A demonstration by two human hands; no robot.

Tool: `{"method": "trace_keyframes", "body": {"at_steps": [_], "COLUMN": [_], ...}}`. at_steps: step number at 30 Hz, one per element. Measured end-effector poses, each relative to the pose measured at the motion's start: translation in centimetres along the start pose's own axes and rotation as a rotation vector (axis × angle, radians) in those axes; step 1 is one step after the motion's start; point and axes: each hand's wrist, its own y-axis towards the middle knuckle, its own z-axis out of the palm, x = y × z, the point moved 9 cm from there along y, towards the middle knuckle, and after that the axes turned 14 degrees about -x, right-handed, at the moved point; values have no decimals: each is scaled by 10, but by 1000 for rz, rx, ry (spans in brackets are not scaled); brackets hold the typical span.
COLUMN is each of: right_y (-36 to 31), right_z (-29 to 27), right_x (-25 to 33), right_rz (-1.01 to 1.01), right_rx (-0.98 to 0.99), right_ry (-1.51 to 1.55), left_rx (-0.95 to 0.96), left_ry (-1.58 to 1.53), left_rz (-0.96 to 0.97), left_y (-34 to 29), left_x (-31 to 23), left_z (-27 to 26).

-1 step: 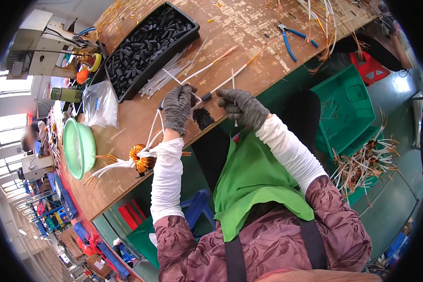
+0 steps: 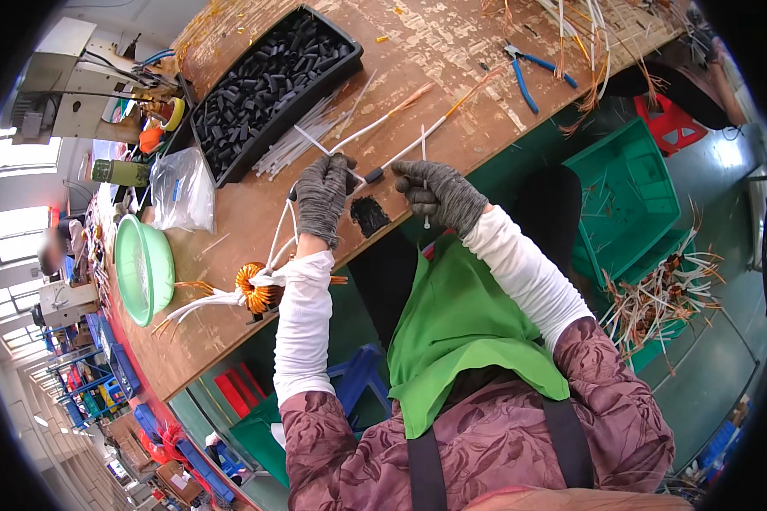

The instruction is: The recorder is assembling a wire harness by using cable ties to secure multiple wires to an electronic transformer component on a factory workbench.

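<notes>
Left hand: the gloved left hand (image 2: 322,198) is curled shut around a bundle of white sleeved leads (image 2: 279,234), its grip pressed on them just above the coil.
Right hand: the gloved right hand (image 2: 439,196) pinches a thin white sleeve tube (image 2: 424,175) upright between thumb and fingers, close beside the left hand.
Coil: the copper toroid coil (image 2: 258,292) lies on the wooden worktop (image 2: 256,213) just below the left wrist, its leads running up into the left grip.
Near the coil: a green plastic bowl (image 2: 143,266) sits to its left; a clear bag (image 2: 181,189) above the bowl; a black tray of short black tubes (image 2: 268,85) farther up; blue-handled pliers (image 2: 533,75) well away to the upper right.
Step in hand: by the look of it, sleeving the coil's leads, one lead held out between the hands.
Next move calls for: lining the tube's open end up with a lead tip, the left grip holding the bundle steady.
</notes>
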Motion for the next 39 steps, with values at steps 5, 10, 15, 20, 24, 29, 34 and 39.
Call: {"method": "trace_keyframes", "body": {"at_steps": [5, 10, 15, 20, 24, 29, 34, 39], "right_y": [8, -3, -14, -37, -56, -66, -34, -71], "right_z": [7, 2, -3, 12, -2, 15, 24, 56], "right_x": [1, -1, 25, 49, 51, 62, 63, 73], "right_rz": [21, -10, -599, -966, -1078, -1446, -1276, -1718], "right_rx": [-6, -33, -205, -283, -371, -338, -138, -35], "right_ry": [67, -141, -824, -935, -1129, -1566, -1983, -1863], "left_rx": [-50, 43, 111, 6, -30, 14, -6, 79], "left_ry": [194, -32, -75, 226, 291, 287, 145, -84], "left_rz": [185, -99, -265, 215, 246, 198, 126, 171], "left_y": [-2, -3, -8, -4, -12, -13, -11, -14], "left_x": [0, 20, 15, 7, 4, 6, 5, -4], "left_z": [-1, 6, 7, 6, 3, 0, 1, 4]}}
